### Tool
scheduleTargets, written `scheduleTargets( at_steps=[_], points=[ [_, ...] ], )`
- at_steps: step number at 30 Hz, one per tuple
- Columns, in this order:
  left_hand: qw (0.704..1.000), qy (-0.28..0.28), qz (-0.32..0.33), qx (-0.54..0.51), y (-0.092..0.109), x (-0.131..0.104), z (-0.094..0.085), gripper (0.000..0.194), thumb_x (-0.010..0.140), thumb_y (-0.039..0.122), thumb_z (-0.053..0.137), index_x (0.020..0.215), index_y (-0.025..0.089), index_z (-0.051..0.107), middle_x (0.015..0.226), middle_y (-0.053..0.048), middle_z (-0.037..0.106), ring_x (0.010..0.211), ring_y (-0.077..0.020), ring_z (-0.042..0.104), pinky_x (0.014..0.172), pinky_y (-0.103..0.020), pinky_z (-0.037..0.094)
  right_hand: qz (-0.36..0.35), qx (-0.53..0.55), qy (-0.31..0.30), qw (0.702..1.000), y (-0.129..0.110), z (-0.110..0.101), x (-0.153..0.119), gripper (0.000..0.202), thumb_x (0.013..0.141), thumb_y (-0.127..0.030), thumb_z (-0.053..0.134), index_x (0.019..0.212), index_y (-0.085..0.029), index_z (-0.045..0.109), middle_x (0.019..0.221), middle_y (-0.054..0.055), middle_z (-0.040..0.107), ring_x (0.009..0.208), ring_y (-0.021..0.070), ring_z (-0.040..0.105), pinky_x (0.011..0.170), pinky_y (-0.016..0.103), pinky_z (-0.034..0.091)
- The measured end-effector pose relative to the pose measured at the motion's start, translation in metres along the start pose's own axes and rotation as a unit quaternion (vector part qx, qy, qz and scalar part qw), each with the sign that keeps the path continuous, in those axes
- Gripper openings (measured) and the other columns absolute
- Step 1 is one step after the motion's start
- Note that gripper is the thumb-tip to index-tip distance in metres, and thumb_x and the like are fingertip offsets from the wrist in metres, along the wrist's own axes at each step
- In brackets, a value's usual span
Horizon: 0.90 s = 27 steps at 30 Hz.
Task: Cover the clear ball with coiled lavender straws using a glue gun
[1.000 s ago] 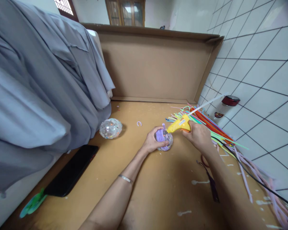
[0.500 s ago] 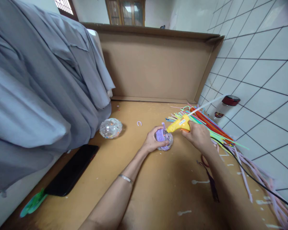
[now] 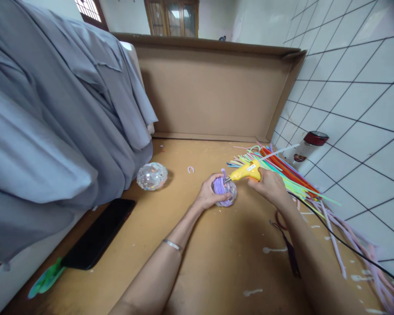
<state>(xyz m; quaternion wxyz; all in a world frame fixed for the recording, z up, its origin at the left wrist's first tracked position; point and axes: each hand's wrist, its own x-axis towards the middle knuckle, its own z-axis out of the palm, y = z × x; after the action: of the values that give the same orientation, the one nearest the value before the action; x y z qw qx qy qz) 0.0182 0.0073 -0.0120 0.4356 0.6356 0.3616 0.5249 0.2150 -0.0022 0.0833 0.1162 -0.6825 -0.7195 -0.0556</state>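
Purple fuzzy strip (image 3: 220, 186), wound in close rows: one length, on the clear, speckled wrapped ball (image 3: 231, 189), at the table's (image 3: 213, 262) middle, one end standing up from its far side.

Left hand (image 3: 209, 192), one: curled about the wrapped ball from its left, thumb across the near side, fingers at the far side; a grip that seems meant to steady it and leave its right side open to the nozzle.

Yellow glue gun (image 3: 246, 170), one: slanting down toward the wrapped ball from its right, metal tip at the strip; whether it touches, I cannot tell. A pale glue stick (image 3: 282, 150) juts from the back, away from the work.

Right hand (image 3: 269, 186), one: closed round the gun's handle, right of the wrapped ball, probably so placed to aim the tip inward.

Lilac curl (image 3: 191, 167), one: beyond the wrapped ball, to its left.

Clear speckled ball (image 3: 152, 176), one: well left of the wrapped ball, apart from both hands.

Fuzzy stems (image 3: 290, 175), many colours: heaped right of the wrapped ball, past the gun, perhaps for easy reach.

Black cord (image 3: 344, 243), one: farther right of the wrapped ball, out of the left hand's way.
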Motion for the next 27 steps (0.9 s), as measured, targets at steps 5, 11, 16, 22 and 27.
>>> scheduleTargets(
  at_steps=[5,11,16,22,27],
  points=[
    [1.000,0.004,-0.004,0.010,0.0006,0.0004,0.0001,0.066,0.053,0.033,0.082,0.111,0.016,0.055,0.112,-0.008,0.062,0.101,-0.0228,0.060,0.093,-0.034,0.046,-0.002,-0.026,0.005,1.000,-0.0008,0.0008,-0.0003,0.032,0.079,-0.042,0.047,0.088,-0.015,0.062,0.080,0.012,0.068,0.072,0.0230,0.059,0.054,0.028,0.026],
    [1.000,0.002,-0.007,0.011,-0.0003,0.0004,-0.0001,0.066,0.053,0.034,0.082,0.111,0.017,0.056,0.110,-0.007,0.062,0.100,-0.0224,0.060,0.091,-0.034,0.046,-0.012,-0.037,0.003,0.999,-0.0026,0.0001,-0.0013,0.031,0.081,-0.041,0.048,0.089,-0.015,0.062,0.079,0.011,0.068,0.070,0.0218,0.059,0.054,0.028,0.024],
    [1.000,0.001,-0.007,0.005,0.0002,0.0001,0.0003,0.067,0.053,0.034,0.082,0.111,0.016,0.056,0.111,-0.007,0.062,0.101,-0.0221,0.060,0.092,-0.033,0.046,-0.009,-0.047,0.000,0.999,-0.0036,-0.0053,-0.0039,0.030,0.082,-0.041,0.049,0.089,-0.015,0.062,0.079,0.011,0.068,0.071,0.0216,0.059,0.054,0.027,0.024],
    [1.000,0.002,0.002,0.004,-0.0022,0.0005,0.0000,0.067,0.053,0.034,0.082,0.111,0.017,0.055,0.111,-0.008,0.061,0.100,-0.0227,0.060,0.093,-0.035,0.045,-0.018,-0.043,-0.007,0.999,-0.0025,-0.0067,-0.0041,0.031,0.082,-0.041,0.049,0.090,-0.015,0.062,0.080,0.012,0.068,0.071,0.0222,0.059,0.055,0.027,0.024],
    [1.000,0.000,0.006,0.002,-0.0004,0.0006,0.0000,0.064,0.053,0.033,0.081,0.110,0.016,0.056,0.111,-0.008,0.061,0.101,-0.0230,0.059,0.092,-0.035,0.045,-0.011,-0.043,-0.013,0.999,-0.0044,-0.0061,-0.0025,0.029,0.082,-0.039,0.049,0.090,-0.014,0.062,0.080,0.012,0.068,0.071,0.0217,0.059,0.055,0.028,0.024]
  ],
)
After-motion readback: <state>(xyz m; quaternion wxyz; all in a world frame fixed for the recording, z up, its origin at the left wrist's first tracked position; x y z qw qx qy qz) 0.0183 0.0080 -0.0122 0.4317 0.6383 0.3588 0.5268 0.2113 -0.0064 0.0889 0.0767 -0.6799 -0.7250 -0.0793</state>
